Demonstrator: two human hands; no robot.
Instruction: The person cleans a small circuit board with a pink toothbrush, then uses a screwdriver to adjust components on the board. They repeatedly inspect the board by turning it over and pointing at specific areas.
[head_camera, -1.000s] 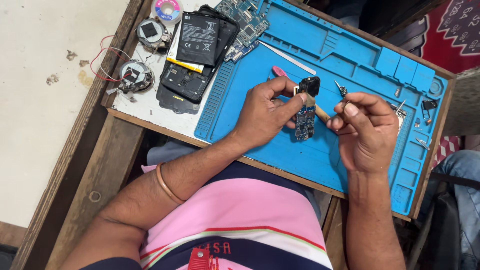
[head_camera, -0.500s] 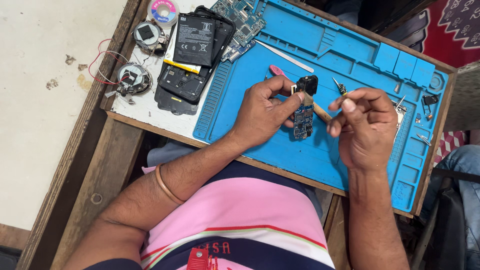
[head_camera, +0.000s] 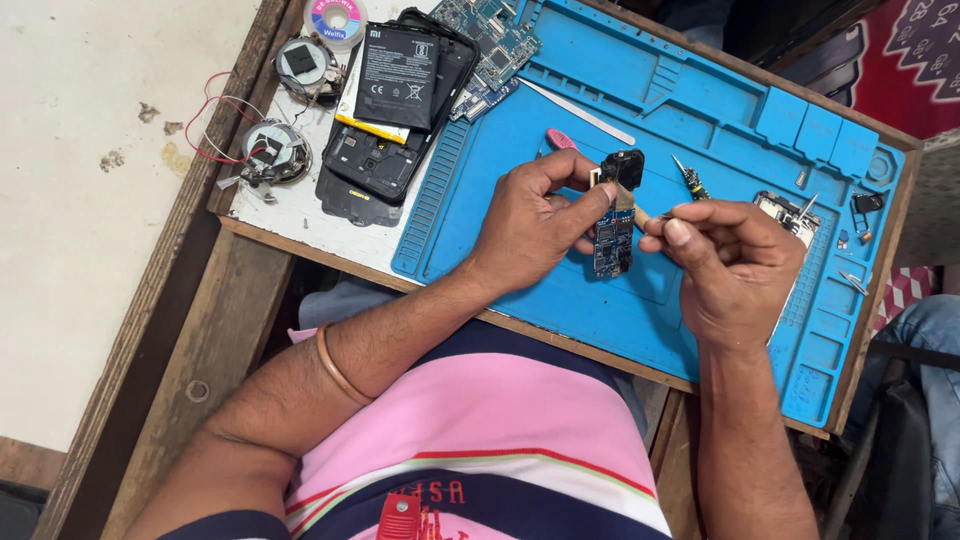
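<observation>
Right now my left hand pinches the small blue circuit board upright over the blue work mat, thumb and forefinger clamped on its upper edge. My right hand is curled tight around a thin tool, tip touching the board's side. The opened phone and its black battery lie up left, so reassembly looks a long way off.
</observation>
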